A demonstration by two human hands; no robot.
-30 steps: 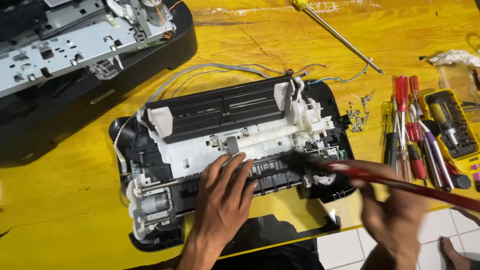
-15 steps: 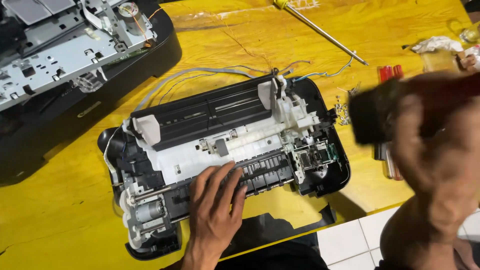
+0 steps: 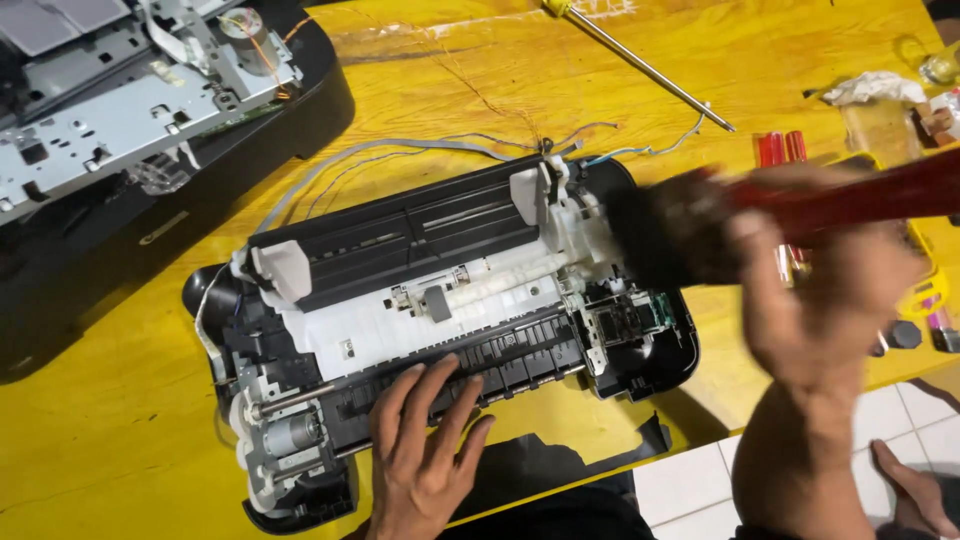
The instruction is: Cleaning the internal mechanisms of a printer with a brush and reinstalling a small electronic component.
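Note:
An opened black and white printer mechanism (image 3: 420, 290) lies on the yellow table (image 3: 120, 440), its rollers and small motor exposed. My left hand (image 3: 425, 450) rests flat on its front edge, fingers spread over the black ribbed strip. My right hand (image 3: 820, 300), blurred by motion, grips a brush by its red handle (image 3: 860, 195). The brush's dark bristles (image 3: 670, 235) are over the right end of the printer, next to the white gear side.
Another dismantled printer body (image 3: 120, 110) with a metal frame sits at the top left. A long screwdriver (image 3: 640, 65) lies at the top. Red-handled screwdrivers (image 3: 780, 150), crumpled tissue (image 3: 870, 88) and small parts lie to the right. Grey wires (image 3: 400, 150) trail behind the printer. The table's near edge meets white floor tiles (image 3: 700, 480).
My right hand has swung the brush from the printer's front right corner up to its right end. My left hand has stayed pressed on the front edge.

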